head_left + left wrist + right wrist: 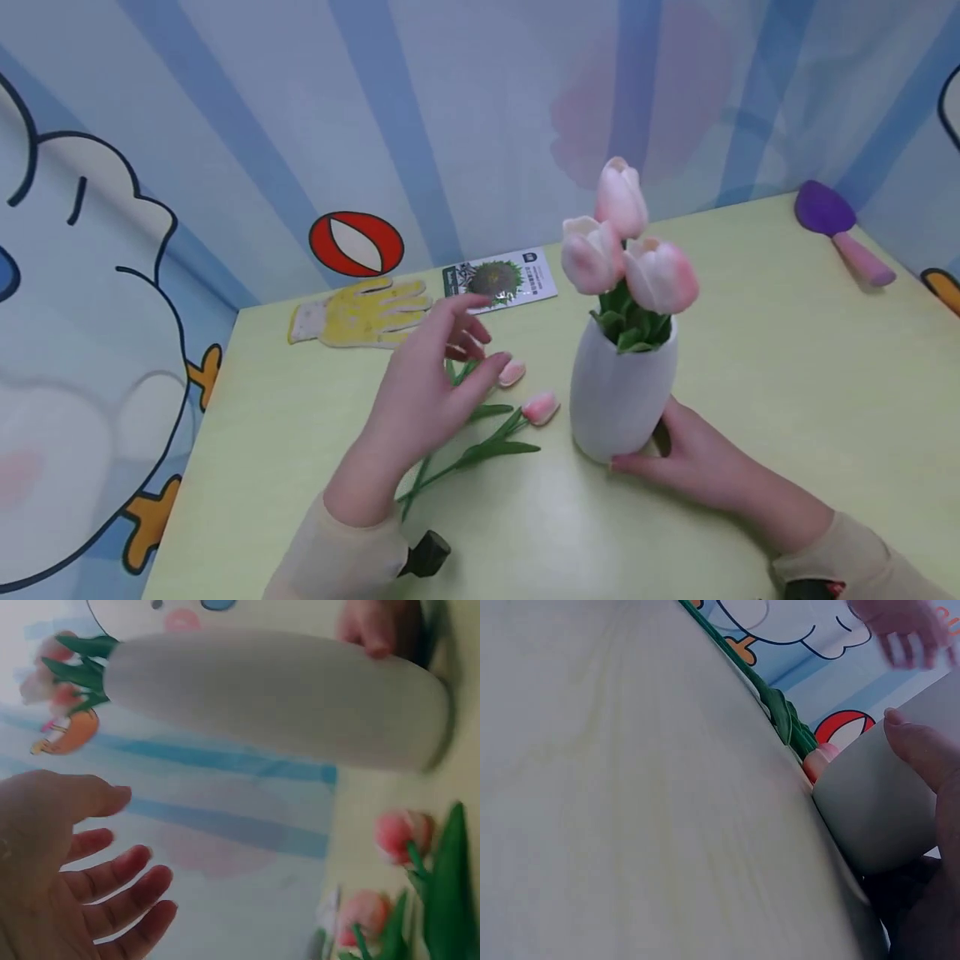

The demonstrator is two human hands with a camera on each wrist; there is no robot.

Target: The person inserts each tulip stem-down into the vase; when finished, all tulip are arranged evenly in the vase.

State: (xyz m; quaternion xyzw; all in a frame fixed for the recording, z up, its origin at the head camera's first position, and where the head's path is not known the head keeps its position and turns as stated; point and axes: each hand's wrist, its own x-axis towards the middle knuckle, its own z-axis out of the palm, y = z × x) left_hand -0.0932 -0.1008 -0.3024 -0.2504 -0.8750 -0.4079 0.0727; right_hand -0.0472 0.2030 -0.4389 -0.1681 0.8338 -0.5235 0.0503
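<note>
A white vase stands on the table with several pink-and-white artificial tulips and green leaves in its mouth. My right hand grips the vase low near its base, thumb in front and the fingers partly hidden behind it; in the right wrist view the thumb lies on the vase wall. My left hand hovers to the left of the vase, fingers loosely bent and holding nothing. Beneath and beside it, loose tulips lie on the table, their stems partly covered by the hand and forearm.
At the back left lies a yellow-and-white work glove, beside a printed packet with a plant picture. A purple scoop with a pink handle rests at the back right. A striped cartoon backdrop rises behind the table.
</note>
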